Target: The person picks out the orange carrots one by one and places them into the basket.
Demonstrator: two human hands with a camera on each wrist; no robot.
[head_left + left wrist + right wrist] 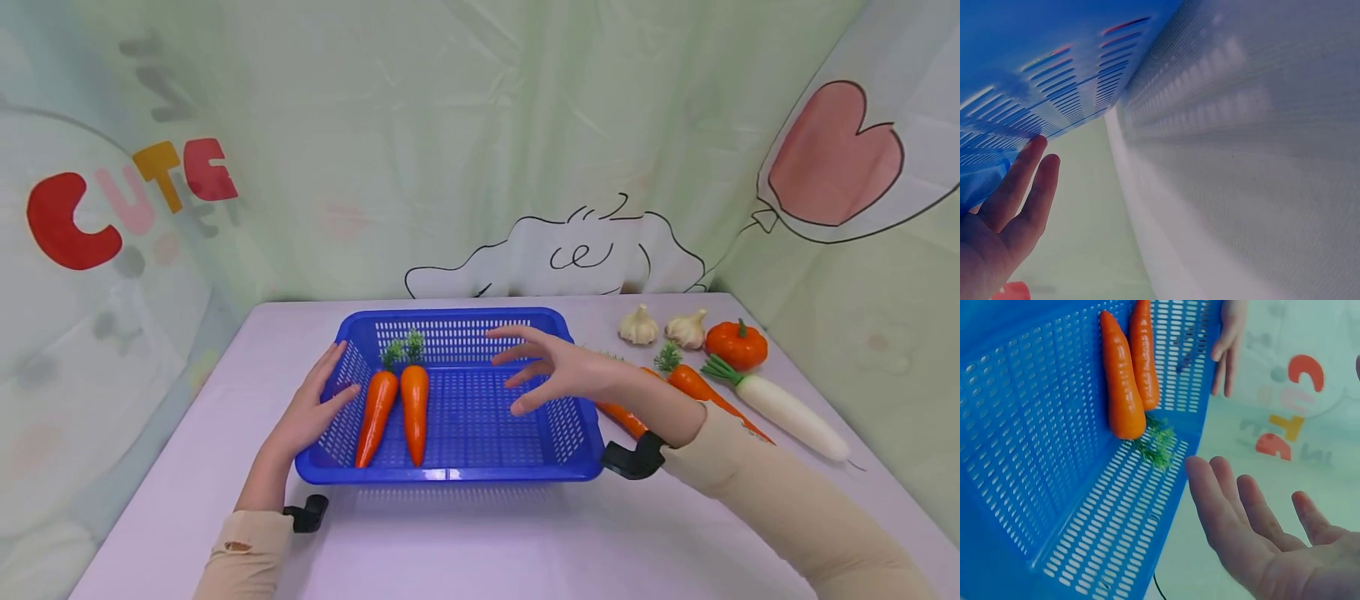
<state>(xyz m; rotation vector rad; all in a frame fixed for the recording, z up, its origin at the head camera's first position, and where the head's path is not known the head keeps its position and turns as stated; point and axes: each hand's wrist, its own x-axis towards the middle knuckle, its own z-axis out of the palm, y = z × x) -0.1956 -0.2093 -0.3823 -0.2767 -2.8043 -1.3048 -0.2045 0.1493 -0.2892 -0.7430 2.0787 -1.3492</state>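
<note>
A blue plastic basket (480, 474) with slotted walls stands on the table. Two orange carrots (377, 418) with green tops lie side by side in its left part; the right wrist view shows both carrots (1124, 387) inside. At the basket's left rim is my left hand (303, 412), its thumb over the edge and its fairly straight fingers (1036, 197) along the outer wall. My right hand (558, 367) hovers above the basket's right half, fingers spread and lightly bent, holding nothing. Its forearm partly hides carrots on the table beyond.
Right of the basket lie a carrot (697, 387), a partly hidden carrot (621, 417) and a white radish (791, 417). Behind them are two garlic bulbs (638, 326) and a small orange pumpkin (737, 345). A printed curtain (480, 167) hangs around the table's back and sides.
</note>
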